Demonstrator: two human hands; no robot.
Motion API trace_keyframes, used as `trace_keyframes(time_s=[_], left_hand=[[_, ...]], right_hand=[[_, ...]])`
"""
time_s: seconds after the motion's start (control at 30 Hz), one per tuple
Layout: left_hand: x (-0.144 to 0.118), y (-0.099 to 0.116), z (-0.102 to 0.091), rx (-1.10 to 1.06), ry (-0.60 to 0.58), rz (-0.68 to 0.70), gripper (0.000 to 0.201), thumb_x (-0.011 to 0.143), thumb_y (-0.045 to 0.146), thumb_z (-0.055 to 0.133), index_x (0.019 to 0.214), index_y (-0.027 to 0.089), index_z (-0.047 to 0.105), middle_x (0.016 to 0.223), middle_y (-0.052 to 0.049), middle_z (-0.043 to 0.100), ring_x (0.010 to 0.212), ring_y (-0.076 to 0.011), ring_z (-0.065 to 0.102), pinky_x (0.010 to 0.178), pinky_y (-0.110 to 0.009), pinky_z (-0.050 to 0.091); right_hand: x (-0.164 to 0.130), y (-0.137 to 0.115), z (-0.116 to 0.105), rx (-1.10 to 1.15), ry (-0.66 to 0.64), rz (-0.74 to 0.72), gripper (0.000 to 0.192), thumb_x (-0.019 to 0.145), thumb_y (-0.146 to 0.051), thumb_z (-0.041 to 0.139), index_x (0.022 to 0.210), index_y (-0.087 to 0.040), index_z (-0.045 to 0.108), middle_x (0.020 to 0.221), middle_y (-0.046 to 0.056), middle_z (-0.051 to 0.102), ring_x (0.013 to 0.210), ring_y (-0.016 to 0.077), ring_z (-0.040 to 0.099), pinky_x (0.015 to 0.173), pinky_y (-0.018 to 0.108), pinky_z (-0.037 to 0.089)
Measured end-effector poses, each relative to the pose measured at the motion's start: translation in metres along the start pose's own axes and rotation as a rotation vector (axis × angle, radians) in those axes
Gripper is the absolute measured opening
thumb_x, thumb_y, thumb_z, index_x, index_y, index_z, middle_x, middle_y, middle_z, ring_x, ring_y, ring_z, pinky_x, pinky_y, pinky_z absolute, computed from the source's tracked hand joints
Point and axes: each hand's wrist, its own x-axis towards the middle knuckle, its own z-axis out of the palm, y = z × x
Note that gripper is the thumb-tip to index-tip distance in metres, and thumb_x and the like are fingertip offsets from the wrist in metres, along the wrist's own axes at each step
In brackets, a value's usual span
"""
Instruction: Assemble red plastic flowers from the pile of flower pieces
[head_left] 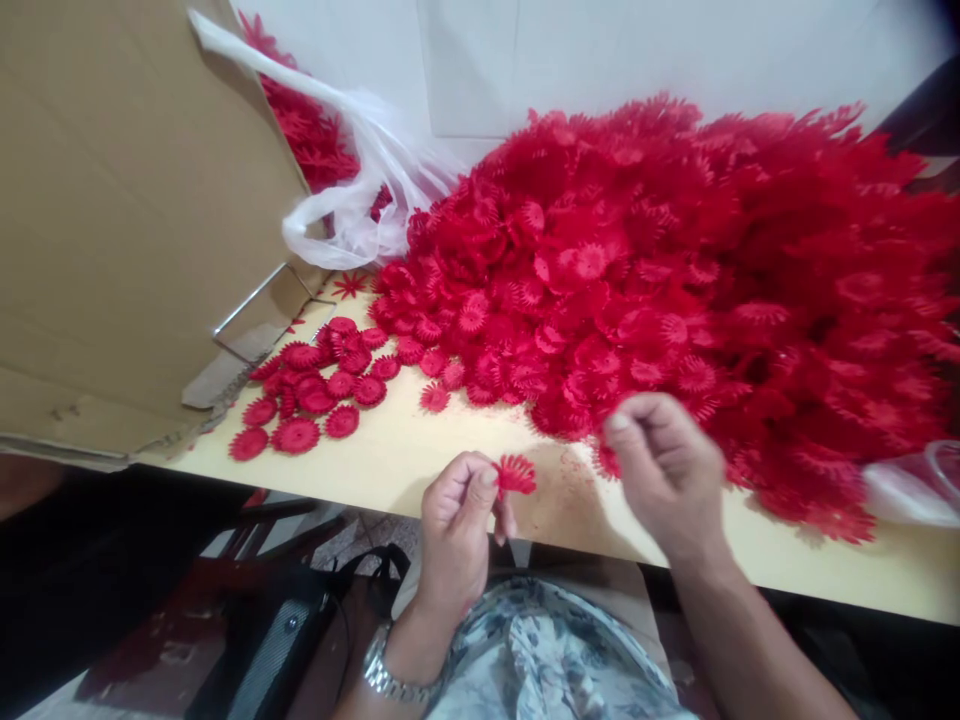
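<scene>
Fingers first: I see my left hand [457, 520] curled near the table's front edge, thumb and forefinger pinching a small red plastic flower piece [516, 474] by its lower side, so that its fringed petals fan upward just above the tabletop. A metal wristwatch [390, 678] sits on that wrist. My right hand [664, 468] hangs just to the right of it, fingers bent inward and bunched, knuckles toward me; its fingertips rest at the near edge of the big heap, but I cannot tell whether they grip anything, since the palm side is turned away. The two hands are near each other and not touching.

Beyond the right hand rises the large pile of red flower pieces [675, 270], spread across the middle and right of the pale wooden table [405, 460] and reaching toward the white wall. Left of the pile lies a smaller flat cluster of round red discs [315, 390], set apart from the heap, close to the corner of a tilted cardboard box [127, 200]. A crumpled clear plastic bag [360, 190] drapes over the box edge, with more red pieces behind it. Another bit of clear plastic [915, 485] shows at the far right table edge. Below, a patterned garment [555, 650] covers my lap.
</scene>
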Motion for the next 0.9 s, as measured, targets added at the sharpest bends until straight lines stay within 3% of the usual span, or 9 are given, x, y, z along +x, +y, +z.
trace_keyframes(time_s=[0.1,0.2,0.27,0.33,0.4,0.53,0.63,0.77,0.9], left_hand=[[0.007,0.003,-0.003,0.059,-0.028,0.071,0.024,0.082,0.036,0.06,0.07,0.016,0.055,0.051,0.004,0.051,0.046,-0.0069,0.047,0.044,-0.018,0.035],[0.014,0.007,-0.003,0.134,-0.062,0.122,0.019,0.084,0.032,0.059,0.074,0.016,0.059,0.054,0.004,0.053,0.049,-0.0074,0.048,0.048,-0.019,0.037],[0.018,0.009,-0.001,0.168,-0.074,0.142,0.019,0.084,0.031,0.057,0.074,0.016,0.059,0.054,0.003,0.054,0.049,-0.0075,0.049,0.047,-0.019,0.038],[0.021,0.011,0.001,0.185,-0.08,0.157,0.019,0.084,0.031,0.057,0.073,0.016,0.06,0.054,0.003,0.053,0.049,-0.0075,0.048,0.047,-0.019,0.038],[0.022,0.012,0.004,0.184,-0.076,0.167,0.018,0.083,0.031,0.058,0.072,0.016,0.06,0.053,0.004,0.052,0.049,-0.0076,0.049,0.046,-0.019,0.037],[0.023,0.011,0.01,0.184,-0.063,0.173,0.02,0.083,0.031,0.059,0.07,0.016,0.059,0.054,0.004,0.051,0.048,-0.0072,0.048,0.046,-0.018,0.037],[0.02,0.008,0.014,0.172,-0.075,0.159,0.021,0.084,0.031,0.058,0.069,0.016,0.059,0.053,0.004,0.051,0.048,-0.0066,0.046,0.046,-0.018,0.037],[0.017,0.006,0.015,0.116,-0.085,0.095,0.022,0.085,0.034,0.056,0.073,0.016,0.06,0.052,0.005,0.05,0.047,-0.0072,0.048,0.046,-0.018,0.038],[0.017,0.009,0.01,0.097,-0.049,0.077,0.018,0.085,0.034,0.056,0.083,0.017,0.061,0.069,0.002,0.058,0.048,-0.0064,0.051,0.044,-0.018,0.036]], right_hand=[[0.023,0.01,-0.014,-0.279,0.123,-0.152,0.007,0.086,-0.025,0.053,0.081,-0.02,0.056,0.068,0.0,0.055,0.058,0.0117,0.05,0.054,0.024,0.042],[0.045,0.016,-0.024,-0.559,0.106,-0.403,0.013,0.086,-0.023,0.051,0.089,-0.017,0.062,0.078,0.006,0.062,0.073,0.0185,0.058,0.068,0.032,0.049],[0.051,0.017,-0.028,-0.659,0.057,-0.461,0.02,0.087,-0.024,0.049,0.1,-0.016,0.063,0.087,0.01,0.064,0.082,0.0229,0.06,0.074,0.037,0.05],[0.048,0.015,-0.028,-0.649,0.01,-0.429,0.024,0.088,-0.026,0.049,0.105,-0.018,0.063,0.093,0.01,0.064,0.086,0.024,0.06,0.077,0.038,0.049],[0.039,0.009,-0.024,-0.495,-0.04,-0.361,0.02,0.088,-0.027,0.05,0.101,-0.02,0.064,0.09,0.008,0.065,0.083,0.0205,0.061,0.074,0.033,0.049],[0.016,-0.006,-0.009,-0.11,-0.31,-0.161,0.016,0.086,-0.03,0.055,0.092,-0.018,0.063,0.078,0.002,0.062,0.07,0.0132,0.059,0.062,0.024,0.046],[0.004,-0.012,0.002,0.008,-0.441,-0.026,0.014,0.085,-0.027,0.054,0.079,-0.017,0.061,0.067,-0.001,0.058,0.06,0.0105,0.054,0.056,0.022,0.042],[-0.001,-0.012,0.007,-0.021,-0.422,0.027,0.024,0.086,-0.025,0.048,0.064,-0.017,0.055,0.056,-0.003,0.048,0.052,0.0094,0.045,0.05,0.021,0.036],[0.017,-0.009,-0.002,-0.187,-0.345,-0.047,0.029,0.088,-0.027,0.044,0.063,-0.017,0.055,0.055,-0.002,0.047,0.05,0.0102,0.044,0.048,0.022,0.034]])
